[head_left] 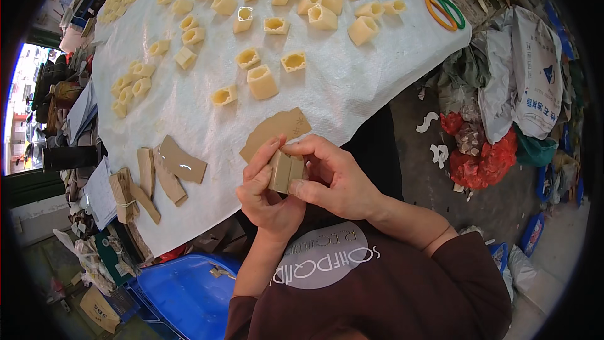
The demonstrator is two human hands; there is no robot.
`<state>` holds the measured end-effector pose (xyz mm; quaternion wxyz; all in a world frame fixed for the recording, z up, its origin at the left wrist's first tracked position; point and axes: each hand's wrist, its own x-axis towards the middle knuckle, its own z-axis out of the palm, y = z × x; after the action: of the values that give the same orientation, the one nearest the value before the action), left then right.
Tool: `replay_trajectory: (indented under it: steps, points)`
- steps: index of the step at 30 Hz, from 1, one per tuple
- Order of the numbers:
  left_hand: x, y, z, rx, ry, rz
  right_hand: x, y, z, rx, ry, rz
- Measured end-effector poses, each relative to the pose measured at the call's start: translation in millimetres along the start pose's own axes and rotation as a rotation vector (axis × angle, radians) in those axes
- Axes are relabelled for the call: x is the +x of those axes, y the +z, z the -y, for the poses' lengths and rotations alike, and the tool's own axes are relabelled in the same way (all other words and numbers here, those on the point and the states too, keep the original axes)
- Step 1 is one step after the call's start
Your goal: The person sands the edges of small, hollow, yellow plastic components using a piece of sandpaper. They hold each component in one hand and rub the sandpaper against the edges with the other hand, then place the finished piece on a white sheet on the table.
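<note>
Reaching over the near edge of the white sheet (170, 101), angles both forearms (402, 217) inward. Arches the right hand (333, 173), thumb set low, forefinger bent above; cups the left hand (270, 204) opposite. Beside a flat tan piece (267, 135), holds both partly closed on a small tan block (280, 173).

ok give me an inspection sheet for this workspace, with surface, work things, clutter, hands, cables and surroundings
surface: white sheet, slightly wrinkled
job's things: tan block held up; curved tan piece lying beyond it
clutter: many hollow cream pieces, tan strips at left, scissors far right
hands: left and right both gripping the block
cables: nothing seen
surroundings: blue tub lower left, red bags on the floor at right
</note>
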<state>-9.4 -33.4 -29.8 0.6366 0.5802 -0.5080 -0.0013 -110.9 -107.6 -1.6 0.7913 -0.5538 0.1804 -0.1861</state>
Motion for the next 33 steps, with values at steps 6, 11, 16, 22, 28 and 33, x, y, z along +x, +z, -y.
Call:
replay_trajectory:
  steps: [6,11,16,22,28,33]
  points:
    - [-5.4,1.2,0.8,-0.039,-0.017,0.005,0.6,-6.8,0.6,-0.126,-0.059,-0.024]
    - [-5.1,4.7,-5.1,-0.052,-0.054,0.036,2.9,-15.6,4.4,-0.009,0.028,-0.015]
    - [-3.5,5.0,-8.0,-0.106,-0.070,0.041,5.8,-23.2,7.6,0.052,0.117,-0.019]
    - [0.4,3.3,-12.1,-0.229,-0.266,-0.059,8.4,-25.1,2.9,0.056,-0.022,-0.048]
    - [6.7,-10.3,-14.3,-0.518,-0.612,-0.185,9.0,-26.7,-10.4,-0.069,-0.237,-0.044]
    - [5.2,-9.8,-24.7,-0.746,-0.800,-0.174,15.7,-24.2,-7.7,-0.237,-0.273,0.063]
